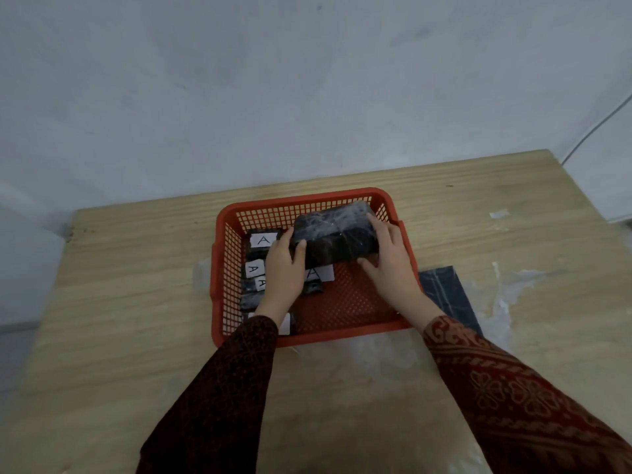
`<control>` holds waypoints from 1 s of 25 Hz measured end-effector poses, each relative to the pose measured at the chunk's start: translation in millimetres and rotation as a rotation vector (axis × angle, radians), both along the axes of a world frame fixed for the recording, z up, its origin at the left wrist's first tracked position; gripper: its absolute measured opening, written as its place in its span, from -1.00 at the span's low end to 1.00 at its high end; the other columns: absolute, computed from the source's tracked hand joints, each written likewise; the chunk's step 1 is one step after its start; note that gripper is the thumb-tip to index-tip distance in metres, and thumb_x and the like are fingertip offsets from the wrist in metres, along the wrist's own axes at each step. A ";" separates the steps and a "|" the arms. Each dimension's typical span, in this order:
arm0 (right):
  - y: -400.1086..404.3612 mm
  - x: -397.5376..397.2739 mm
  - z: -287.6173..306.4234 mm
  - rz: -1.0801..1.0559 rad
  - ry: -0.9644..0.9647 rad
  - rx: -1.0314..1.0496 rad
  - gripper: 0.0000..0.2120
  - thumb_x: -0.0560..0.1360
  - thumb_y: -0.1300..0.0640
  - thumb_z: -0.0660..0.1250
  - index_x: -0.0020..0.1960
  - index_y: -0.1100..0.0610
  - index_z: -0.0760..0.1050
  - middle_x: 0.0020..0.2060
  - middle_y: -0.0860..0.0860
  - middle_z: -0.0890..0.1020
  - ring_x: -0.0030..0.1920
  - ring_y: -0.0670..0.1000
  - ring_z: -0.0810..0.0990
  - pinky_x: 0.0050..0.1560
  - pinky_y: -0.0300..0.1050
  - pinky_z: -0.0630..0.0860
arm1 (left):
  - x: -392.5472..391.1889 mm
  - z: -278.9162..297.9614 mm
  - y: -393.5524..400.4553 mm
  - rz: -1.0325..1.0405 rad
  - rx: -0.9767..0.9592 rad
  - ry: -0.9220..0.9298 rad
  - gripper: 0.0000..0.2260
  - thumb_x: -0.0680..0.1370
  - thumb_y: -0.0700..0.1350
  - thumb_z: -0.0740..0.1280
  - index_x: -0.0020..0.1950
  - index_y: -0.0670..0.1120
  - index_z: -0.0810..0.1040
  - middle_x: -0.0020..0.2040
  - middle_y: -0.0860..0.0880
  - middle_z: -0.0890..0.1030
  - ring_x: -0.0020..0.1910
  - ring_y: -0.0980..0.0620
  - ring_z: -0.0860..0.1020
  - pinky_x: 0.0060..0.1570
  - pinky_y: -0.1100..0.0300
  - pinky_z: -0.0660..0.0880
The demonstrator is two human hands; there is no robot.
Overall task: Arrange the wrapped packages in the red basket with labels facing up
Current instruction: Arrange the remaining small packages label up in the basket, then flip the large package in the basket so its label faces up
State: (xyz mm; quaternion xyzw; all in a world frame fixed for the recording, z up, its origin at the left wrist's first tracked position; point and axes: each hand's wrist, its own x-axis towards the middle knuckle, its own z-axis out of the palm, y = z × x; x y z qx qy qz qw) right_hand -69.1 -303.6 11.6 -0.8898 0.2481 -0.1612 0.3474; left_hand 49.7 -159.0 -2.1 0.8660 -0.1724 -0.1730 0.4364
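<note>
Both hands hold one big package (333, 236) over the far right part of the basket (307, 198): the left hand (284, 268) closes its grip on the left end, the right hand (390, 258) on the right end, fingers wrapped over the top edge. No label shows on the faces in view, so it may go down label-under unless it is turned first. Small packages with "A" labels (262, 240) lie along the left side, one label (316, 273) just under the big package; lowering it there could cover or shove them. The shiny wrap looks slippery, so a loose hold might drop it. A dark sheet (444, 292) lies on the surface (136, 268) right of the basket.
</note>
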 end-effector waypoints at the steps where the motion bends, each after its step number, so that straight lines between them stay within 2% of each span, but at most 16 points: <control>1: -4.5 2.3 5.5 0.011 -0.014 0.006 -0.24 0.42 0.27 0.43 0.50 0.10 0.13 0.36 0.17 0.34 0.34 0.10 0.36 0.37 -0.01 0.35 | 0.6 5.2 -0.4 0.031 -0.021 0.006 -0.57 0.63 0.01 0.13 0.47 -0.11 0.29 0.40 -0.16 0.39 0.40 -0.09 0.33 0.36 0.09 0.26; 3: -13.5 8.9 13.5 0.011 -0.022 0.050 -0.26 0.43 0.13 0.45 0.48 0.13 0.14 0.34 0.14 0.41 0.32 0.06 0.38 0.33 -0.06 0.32 | 1.6 12.1 0.0 0.107 -0.073 0.005 -0.58 0.62 0.02 0.15 0.43 -0.10 0.35 0.35 -0.15 0.42 0.35 -0.08 0.38 0.31 0.14 0.28; 6: -24.1 21.0 17.6 -0.118 -0.051 0.168 -0.38 0.46 0.01 0.41 0.39 0.14 0.21 0.24 0.17 0.50 0.24 0.13 0.47 0.22 0.00 0.44 | 0.8 13.4 1.7 0.154 -0.231 0.046 -0.59 0.58 0.09 0.20 0.36 -0.09 0.43 0.24 -0.09 0.54 0.23 -0.02 0.50 0.28 0.02 0.44; 8: -28.8 27.0 16.9 -0.197 -0.063 0.183 -0.45 0.47 0.01 0.38 0.32 0.18 0.23 0.19 0.19 0.52 0.19 0.16 0.50 0.18 0.11 0.51 | -7.8 13.6 1.9 0.155 -0.313 0.083 -0.58 0.56 0.06 0.26 0.36 -0.09 0.40 0.17 -0.07 0.57 0.15 0.04 0.55 0.19 0.07 0.51; 10: -28.5 29.9 16.6 -0.226 -0.082 0.150 -0.49 0.48 0.09 0.39 0.29 0.24 0.25 0.20 0.20 0.49 0.19 0.13 0.49 0.19 0.06 0.50 | -13.0 11.0 1.0 0.169 -0.313 0.065 -0.59 0.55 -0.04 0.31 0.37 -0.09 0.37 0.15 -0.08 0.58 0.13 0.04 0.56 0.15 0.12 0.53; 12: -22.2 28.6 15.4 -0.188 -0.066 0.056 -0.52 0.46 0.19 0.40 0.28 0.28 0.28 0.22 0.22 0.43 0.20 0.09 0.44 0.22 -0.05 0.45 | -8.4 3.0 -3.0 0.197 -0.263 -0.001 -0.64 0.56 -0.09 0.29 0.35 -0.09 0.40 0.19 -0.08 0.58 0.17 0.02 0.54 0.20 0.04 0.51; 15: -10.5 23.6 2.4 -0.061 0.109 -0.066 -0.47 0.42 0.15 0.44 0.30 0.23 0.32 0.40 0.28 0.25 0.36 0.19 0.28 0.40 0.11 0.30 | 4.1 -4.5 -16.6 0.193 -0.154 -0.016 -0.62 0.57 -0.11 0.26 0.39 -0.11 0.39 0.29 -0.10 0.53 0.29 -0.03 0.47 0.32 -0.04 0.41; 17: -8.4 22.0 -9.2 -0.013 0.245 -0.085 -0.35 0.41 0.07 0.46 0.39 0.18 0.26 0.51 0.30 0.02 0.45 0.27 0.13 0.41 0.17 0.21 | 5.0 -4.6 -23.1 0.155 -0.126 0.015 -0.57 0.56 -0.15 0.27 0.44 -0.10 0.32 0.34 -0.10 0.48 0.33 -0.04 0.43 0.36 0.05 0.36; 19: -10.4 24.3 -16.5 0.034 0.312 -0.136 -0.26 0.44 0.00 0.42 0.48 0.16 0.15 0.53 0.28 -0.10 0.50 0.28 0.02 0.45 0.18 0.14 | 2.4 -5.9 -23.7 0.076 -0.115 0.007 -0.46 0.54 -0.14 0.32 0.49 -0.07 0.22 0.39 -0.11 0.40 0.38 -0.03 0.35 0.35 0.17 0.28; 21: -14.6 28.4 -20.5 0.100 0.379 -0.171 -0.22 0.50 -0.06 0.33 0.54 0.16 0.00 0.54 0.25 -0.17 0.53 0.26 -0.13 0.51 0.15 0.00 | -1.3 -12.1 -20.4 -0.039 -0.048 -0.031 -0.35 0.52 -0.08 0.36 0.53 -0.06 0.12 0.50 -0.11 0.21 0.48 -0.03 0.18 0.39 0.22 0.13; 23: -19.5 31.8 -23.4 0.161 0.458 -0.181 -0.23 0.56 -0.11 0.21 0.55 0.14 -0.14 0.53 0.22 -0.24 0.53 0.22 -0.28 0.52 0.11 -0.08 | -4.6 -21.1 -17.4 -0.148 0.040 -0.073 -0.30 0.53 0.00 0.34 0.55 -0.05 0.04 0.58 -0.12 -0.07 0.55 -0.04 -0.06 0.46 0.16 -0.01; 25: -24.0 33.4 -25.1 0.204 0.526 -0.187 -0.25 0.58 -0.15 0.12 0.55 0.13 -0.22 0.52 0.22 -0.28 0.51 0.21 -0.36 0.52 0.12 -0.10 | -6.1 -27.2 -16.2 -0.239 0.104 -0.128 -0.29 0.55 0.05 0.29 0.56 -0.05 -0.05 0.56 -0.11 -0.27 0.55 -0.06 -0.19 0.50 0.07 -0.02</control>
